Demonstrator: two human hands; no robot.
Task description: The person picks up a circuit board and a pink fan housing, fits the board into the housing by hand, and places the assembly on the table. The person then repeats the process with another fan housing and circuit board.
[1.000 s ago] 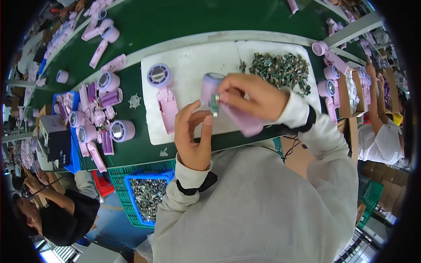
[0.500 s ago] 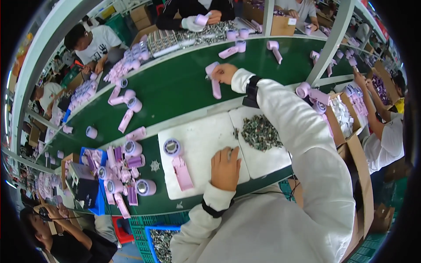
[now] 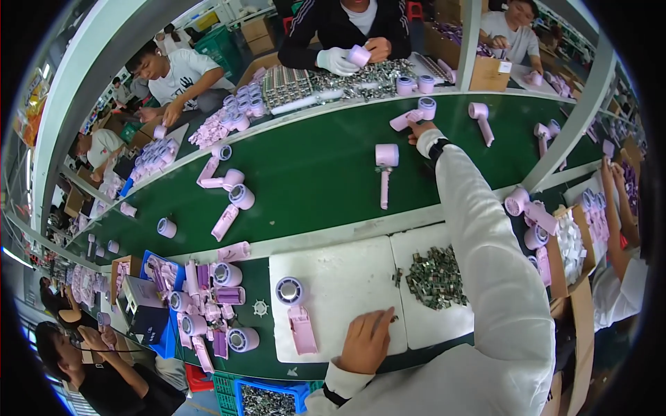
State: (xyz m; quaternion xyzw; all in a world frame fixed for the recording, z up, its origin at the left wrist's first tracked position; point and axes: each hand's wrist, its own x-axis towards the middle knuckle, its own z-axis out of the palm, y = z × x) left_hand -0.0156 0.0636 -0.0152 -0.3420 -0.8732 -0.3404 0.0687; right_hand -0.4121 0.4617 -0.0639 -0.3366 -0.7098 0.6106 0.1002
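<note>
1. Far left, about 8 o'clock: a dark box [image 3: 142, 315] with a pale label on top stands beside a blue tray [image 3: 165, 277] heaped with pink dryer shells [image 3: 208, 305].
2. Just right of the heap, a pink barrel with a round vent [image 3: 289, 291] stands on the left white pad [image 3: 333, 284]; a pink handle piece [image 3: 303, 330] lies at its 6 o'clock, touching the pad.
3. Left hand [image 3: 366, 340], at 6 o'clock in frame: palm down on the left white pad's near edge, fingers curled together. A small dark bit shows at the fingertips; whether it is pinched, cannot tell.
4. Right white pad [image 3: 416, 326] carries a pile of small metal clips [image 3: 436, 277], at 2 o'clock from the left hand, apart from it.
5. On the green belt [image 3: 312, 180], at 12 o'clock from the pads: a pink hair dryer [image 3: 385, 170] lying loose, handle pointing toward the pads.
6. Right hand [image 3: 418, 128], arm in a white sleeve stretched across the belt: mostly hidden behind the cuff; it touches another pink dryer [image 3: 414, 115] at the belt's far side. Fingers seem closed near its handle, but grip cannot be told.
7. Upper right, 1 o'clock: a brown cardboard box [image 3: 491, 73] behind the belt, with a small white label on its face.
8. Far right, 3 o'clock: open brown cartons [image 3: 579, 277] holding white pieces, pink dryers just beside.
</note>
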